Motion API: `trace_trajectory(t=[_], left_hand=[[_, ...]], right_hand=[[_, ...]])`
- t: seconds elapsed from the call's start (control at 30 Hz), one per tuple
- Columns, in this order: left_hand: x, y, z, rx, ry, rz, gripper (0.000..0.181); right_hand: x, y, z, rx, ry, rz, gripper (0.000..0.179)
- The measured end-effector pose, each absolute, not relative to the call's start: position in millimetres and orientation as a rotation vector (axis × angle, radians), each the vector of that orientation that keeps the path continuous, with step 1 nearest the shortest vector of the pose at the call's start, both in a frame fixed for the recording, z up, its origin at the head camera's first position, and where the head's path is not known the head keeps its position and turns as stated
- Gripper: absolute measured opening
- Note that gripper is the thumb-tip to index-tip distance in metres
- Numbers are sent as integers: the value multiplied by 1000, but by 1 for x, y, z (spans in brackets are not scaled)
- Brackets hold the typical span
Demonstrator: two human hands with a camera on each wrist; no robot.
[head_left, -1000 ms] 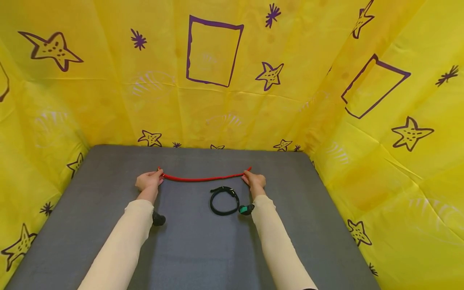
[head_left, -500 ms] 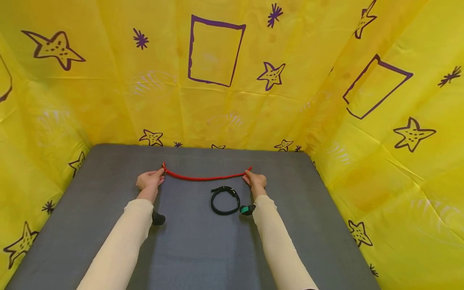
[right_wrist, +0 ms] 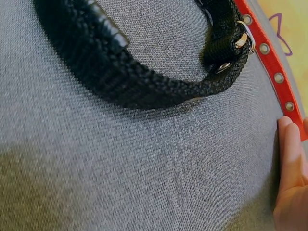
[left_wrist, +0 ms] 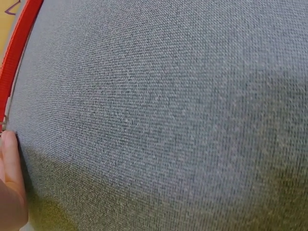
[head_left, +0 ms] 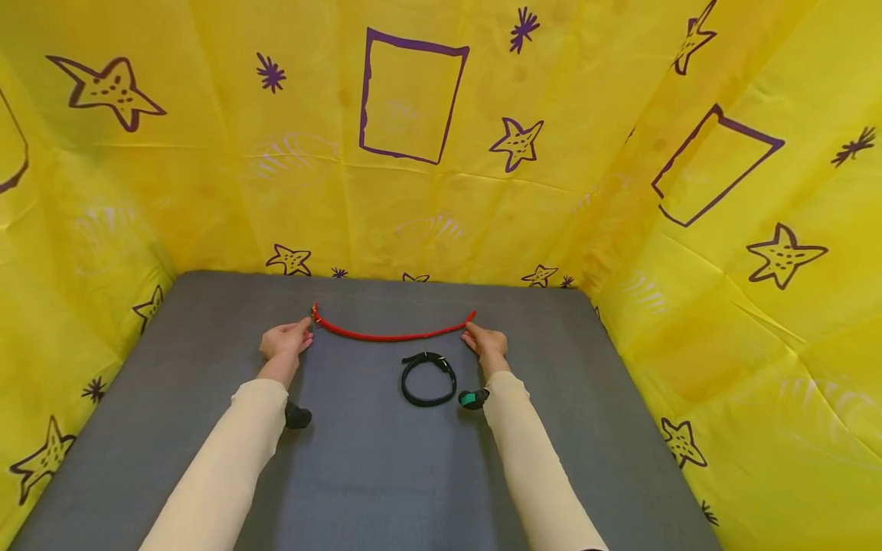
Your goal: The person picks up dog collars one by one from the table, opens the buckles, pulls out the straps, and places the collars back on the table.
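Note:
A red collar (head_left: 386, 338) with metal eyelets lies stretched in a shallow curve between both hands at the far part of the grey surface. My left hand (head_left: 284, 340) holds its metal-fitted end at the fingertips; in the left wrist view the fingers (left_wrist: 11, 161) meet a metal fitting, and the grip is partly cut off. At the other end, my right hand (head_left: 488, 343) pinches the collar near its tip, just past the eyelets (right_wrist: 278, 77). Nearer to me, left of the right wrist, a black collar (head_left: 417, 401) sits fastened into a loop with its metal buckle showing.
The grey padded surface (head_left: 372, 474) spreads beneath both arms. Yellow cloth walls (head_left: 413, 207) with starfish drawings rise along its back and sides. A dark wrist device (head_left: 298, 416) hangs under the left wrist, another with green (head_left: 472, 399) under the right.
The red collar's left end has shifted slightly away and right, coming further out of the left fingers, and its right tip has moved slightly away. The black collar stays put.

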State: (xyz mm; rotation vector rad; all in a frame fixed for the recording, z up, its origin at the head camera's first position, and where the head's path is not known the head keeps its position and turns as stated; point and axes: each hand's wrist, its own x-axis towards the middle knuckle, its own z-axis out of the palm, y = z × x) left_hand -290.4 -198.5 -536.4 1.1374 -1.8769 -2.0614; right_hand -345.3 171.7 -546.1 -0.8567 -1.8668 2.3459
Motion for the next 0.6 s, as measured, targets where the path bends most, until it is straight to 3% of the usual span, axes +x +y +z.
trace_trajectory(t=[0.6], left_hand=[[-281,-199,-524,1043,-1858,-2211,43]], right_hand=[[-333,180,-540,-709,-2056,2321,30]])
